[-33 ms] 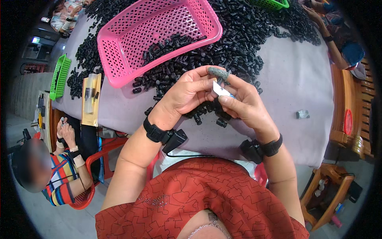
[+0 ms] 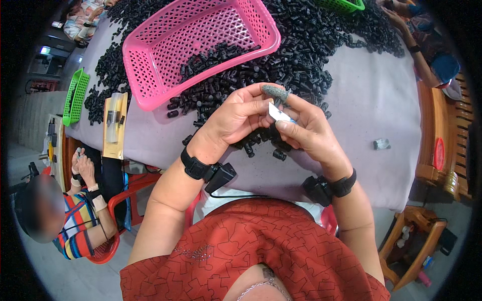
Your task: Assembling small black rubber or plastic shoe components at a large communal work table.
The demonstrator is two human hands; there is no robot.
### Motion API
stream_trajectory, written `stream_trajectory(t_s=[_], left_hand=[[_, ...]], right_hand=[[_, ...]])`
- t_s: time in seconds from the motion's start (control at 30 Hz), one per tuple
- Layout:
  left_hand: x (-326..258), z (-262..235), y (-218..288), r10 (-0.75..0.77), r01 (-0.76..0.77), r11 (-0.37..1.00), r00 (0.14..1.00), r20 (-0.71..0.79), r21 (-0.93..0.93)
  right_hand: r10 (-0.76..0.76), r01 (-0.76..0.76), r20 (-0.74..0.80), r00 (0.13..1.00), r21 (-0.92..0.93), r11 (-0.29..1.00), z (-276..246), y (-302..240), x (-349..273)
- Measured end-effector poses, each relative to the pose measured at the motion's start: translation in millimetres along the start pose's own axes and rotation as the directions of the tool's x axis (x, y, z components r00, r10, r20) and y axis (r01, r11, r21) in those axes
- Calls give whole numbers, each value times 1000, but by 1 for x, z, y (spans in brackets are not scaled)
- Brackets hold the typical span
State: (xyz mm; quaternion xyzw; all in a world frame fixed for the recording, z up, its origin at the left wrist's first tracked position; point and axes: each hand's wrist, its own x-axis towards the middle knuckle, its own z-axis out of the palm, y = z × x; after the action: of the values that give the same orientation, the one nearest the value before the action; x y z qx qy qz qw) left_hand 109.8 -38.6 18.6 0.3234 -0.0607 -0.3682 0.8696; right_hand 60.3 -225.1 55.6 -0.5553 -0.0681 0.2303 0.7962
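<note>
Both hands are meeting over the black parts pile [image 2: 301,45], left hand [image 2: 236,120] and right hand [image 2: 309,133] pinching together a small white piece [image 2: 277,113], pink basket [image 2: 150,55] lying at eleven o'clock

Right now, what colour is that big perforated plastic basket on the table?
Bright pink: the perforated plastic basket with black pieces inside shows plainly in the head view.

A desk [image 2: 381,100] draped in pale lilac cloth fills the centre. Grey floor [image 2: 75,276] shows at seven o'clock beside a red plastic chair [image 2: 125,200]. Wooden furniture [image 2: 442,165] stands at three o'clock, a wooden stool [image 2: 411,241] at four.
</note>
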Motion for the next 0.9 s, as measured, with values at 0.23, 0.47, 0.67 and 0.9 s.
stream_trajectory(t_s=[0.23,0.47,0.67,0.9], left_hand=[[0,0,-1,4,-4,1000,1000,-10,-2],[2,-2,-2,-1,0,1000,1000,-19,-14],[1,-9,-2,-16,16,1000,1000,27,-8],[2,-4,-2,-4,4,1000,1000,4,25]], right_hand=[[3,-3,-1,1000,-48,999,-1,0,-1],[20,-20,-1,1000,-53,998,0,0,-2],[29,-29,3,1000,-42,999,-1,0,-1],[47,-46,-14,999,32,998,1,-3,-1]])
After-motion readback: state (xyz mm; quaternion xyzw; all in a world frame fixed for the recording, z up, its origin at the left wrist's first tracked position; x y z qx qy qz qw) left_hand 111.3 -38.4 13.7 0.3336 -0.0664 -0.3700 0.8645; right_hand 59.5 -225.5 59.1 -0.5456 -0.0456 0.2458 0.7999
